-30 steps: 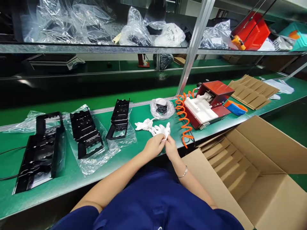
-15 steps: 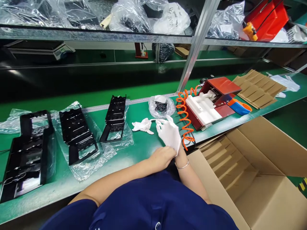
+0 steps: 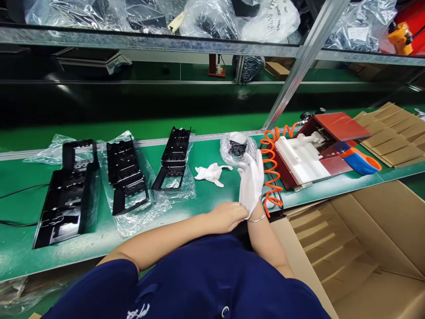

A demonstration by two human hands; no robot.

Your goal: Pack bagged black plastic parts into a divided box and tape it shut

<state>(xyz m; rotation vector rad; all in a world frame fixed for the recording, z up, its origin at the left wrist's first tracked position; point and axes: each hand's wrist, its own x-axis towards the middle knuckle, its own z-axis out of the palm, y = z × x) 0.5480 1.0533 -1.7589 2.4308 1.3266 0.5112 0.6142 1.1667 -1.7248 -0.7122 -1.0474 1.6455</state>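
At the bench's near edge, your bare left hand (image 3: 229, 216) pinches the cuff of the white glove (image 3: 251, 182) on your upright, open-fingered right hand (image 3: 251, 186); seat it, then reach the second glove (image 3: 211, 173) at ten o'clock.

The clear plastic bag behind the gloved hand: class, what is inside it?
Inside the clear plastic bag lie small black parts and a white piece near its top. Their exact shape and number cannot be told; the gloved right hand covers its near edge.
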